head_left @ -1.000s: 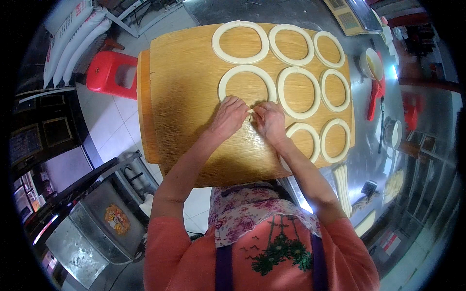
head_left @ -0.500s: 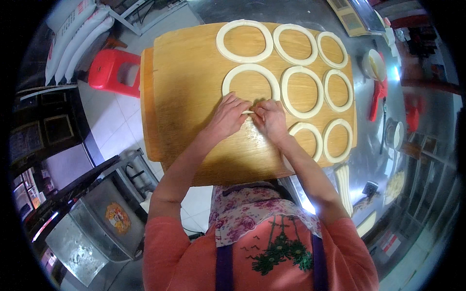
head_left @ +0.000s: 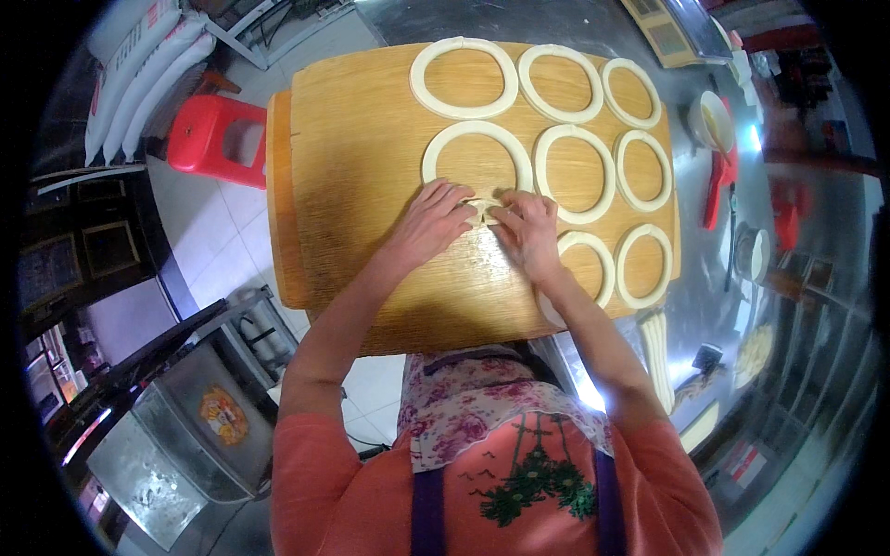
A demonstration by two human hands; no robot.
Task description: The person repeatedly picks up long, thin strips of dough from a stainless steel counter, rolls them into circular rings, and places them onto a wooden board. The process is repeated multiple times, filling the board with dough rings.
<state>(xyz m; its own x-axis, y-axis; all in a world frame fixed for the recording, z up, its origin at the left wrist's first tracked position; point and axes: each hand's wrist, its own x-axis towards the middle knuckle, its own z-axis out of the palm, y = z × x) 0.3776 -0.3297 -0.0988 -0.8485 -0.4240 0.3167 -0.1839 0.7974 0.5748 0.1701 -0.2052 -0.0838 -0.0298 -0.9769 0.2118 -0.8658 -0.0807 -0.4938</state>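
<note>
On a wooden board [head_left: 348,167], a pale dough ring [head_left: 477,127] lies with its near side under both my hands. My left hand [head_left: 433,221] has its fingers bent round the left part of that near side. Facing it, my right hand [head_left: 528,224] pinches the dough just to the right. Between the fingertips a short piece of dough shows, seemingly where the ends meet; the fingers partly hide it. Several finished-looking rings lie to the right and behind, among them one ring [head_left: 575,174] close beside my right hand and another [head_left: 586,269] partly covered by my right forearm.
A red stool [head_left: 215,139] stands left of the board, near stacked white sacks [head_left: 153,79]. Along the right, a metal counter [head_left: 705,278] holds a bowl [head_left: 712,122], a red-handled tool [head_left: 718,190] and long dough strips [head_left: 656,361].
My fingertips have parted slightly, and more of the dough between them shows. My right hand has shifted a little to the right; the other rings lie as before.
</note>
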